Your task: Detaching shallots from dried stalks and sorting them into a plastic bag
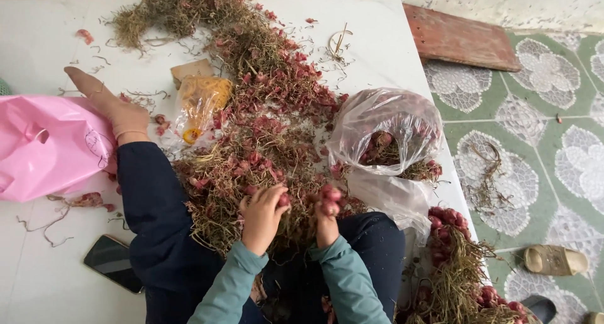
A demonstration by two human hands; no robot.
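Reaching forward side by side, left hand (pixel 263 212) and right hand (pixel 325 212) each grip red shallots (pixel 330 195).

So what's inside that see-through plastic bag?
The clear plastic bag holds small red shallots with dry, stringy roots. The crinkled, shiny plastic hides whatever lies deeper in the bag, so how many are inside cannot be told.

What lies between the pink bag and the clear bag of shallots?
In the head view, between the pink bag and the clear bag: another person's hand, a small yellow-filled packet and the shallot pile.
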